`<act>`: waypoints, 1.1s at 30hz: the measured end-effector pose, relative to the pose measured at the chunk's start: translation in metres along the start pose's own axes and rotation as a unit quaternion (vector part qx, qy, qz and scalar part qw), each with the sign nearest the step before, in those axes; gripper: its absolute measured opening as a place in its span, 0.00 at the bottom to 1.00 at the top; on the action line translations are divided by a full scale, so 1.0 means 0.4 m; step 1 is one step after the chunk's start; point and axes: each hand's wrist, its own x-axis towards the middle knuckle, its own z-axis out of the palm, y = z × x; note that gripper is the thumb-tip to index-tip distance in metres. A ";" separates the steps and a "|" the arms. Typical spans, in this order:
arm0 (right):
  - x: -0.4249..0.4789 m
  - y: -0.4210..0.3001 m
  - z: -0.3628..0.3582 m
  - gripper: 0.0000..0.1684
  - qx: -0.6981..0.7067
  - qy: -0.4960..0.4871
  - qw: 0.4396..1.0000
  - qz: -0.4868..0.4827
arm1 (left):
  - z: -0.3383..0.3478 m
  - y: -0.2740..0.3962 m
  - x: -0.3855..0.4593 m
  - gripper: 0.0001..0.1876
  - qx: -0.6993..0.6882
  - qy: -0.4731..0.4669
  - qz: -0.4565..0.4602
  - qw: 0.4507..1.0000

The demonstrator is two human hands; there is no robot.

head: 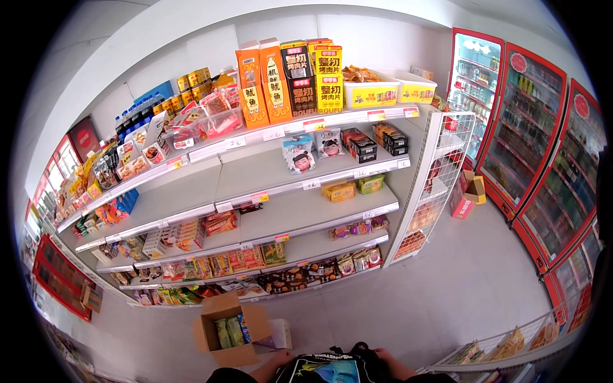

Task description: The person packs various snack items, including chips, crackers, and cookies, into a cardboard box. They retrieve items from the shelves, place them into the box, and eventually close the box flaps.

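Observation:
At the bottom of the view my left hand (281, 357) is beside my printed black shirt, near an open cardboard box (222, 310) on the floor. Green and blue packets (231, 331) lie inside the box. A pale package (282, 333) sits against the box's right side. My right hand (381, 354) is on the other side of the shirt, partly hidden by it. The fingers of both hands are too small and covered to read. Before me stands a white store shelf unit (268, 179) with snacks on several levels.
Orange snack boxes (270, 95) and plastic tubs (371, 93) stand on the top shelf. A wire end rack (436, 186) adjoins the unit. Red-framed drink coolers (522, 124) line the right, with a cardboard carton (464, 194) nearby. Another wire rack (507, 344) stands at the lower right.

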 end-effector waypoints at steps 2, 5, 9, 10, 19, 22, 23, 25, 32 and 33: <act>-0.019 -0.018 -0.026 0.22 0.014 -0.009 0.998 0.053 | 0.033 0.014 0.037 0.24 0.055 0.081 -0.042 0.994; -0.055 0.028 -0.103 0.20 0.009 0.016 1.000 0.009 | 0.040 0.146 0.045 0.24 0.057 0.158 -0.148 0.975; -0.035 0.083 -0.136 0.20 0.091 0.021 0.988 0.120 | -0.042 0.255 0.076 0.21 0.010 0.117 -0.148 0.982; -0.016 0.073 -0.125 0.20 0.112 0.010 0.984 0.136 | -0.087 0.261 0.074 0.20 -0.014 0.080 -0.136 0.987; 0.094 0.034 -0.139 0.21 -0.061 0.013 0.998 0.018 | -0.369 0.553 0.355 0.13 -0.237 0.256 0.004 0.937; 0.167 -0.144 -0.180 0.20 0.127 0.037 0.991 0.009 | -0.506 0.793 0.407 0.10 -0.295 0.333 0.198 0.874; 0.201 -0.228 -0.206 0.20 0.146 0.041 0.988 -0.017 | -0.565 0.871 0.412 0.11 -0.340 0.329 0.218 0.854; 0.286 -0.395 -0.273 0.19 0.134 0.077 0.975 -0.160 | -0.696 0.996 0.434 0.11 -0.169 0.399 0.294 0.852; 0.238 -1.251 -0.434 0.12 0.070 0.155 0.868 -0.466 | -0.924 1.146 0.450 0.15 -0.112 0.461 0.344 0.811; 0.206 -1.358 -0.448 0.13 0.094 0.134 0.852 -0.498 | -0.945 1.156 0.451 0.16 -0.094 0.474 0.350 0.802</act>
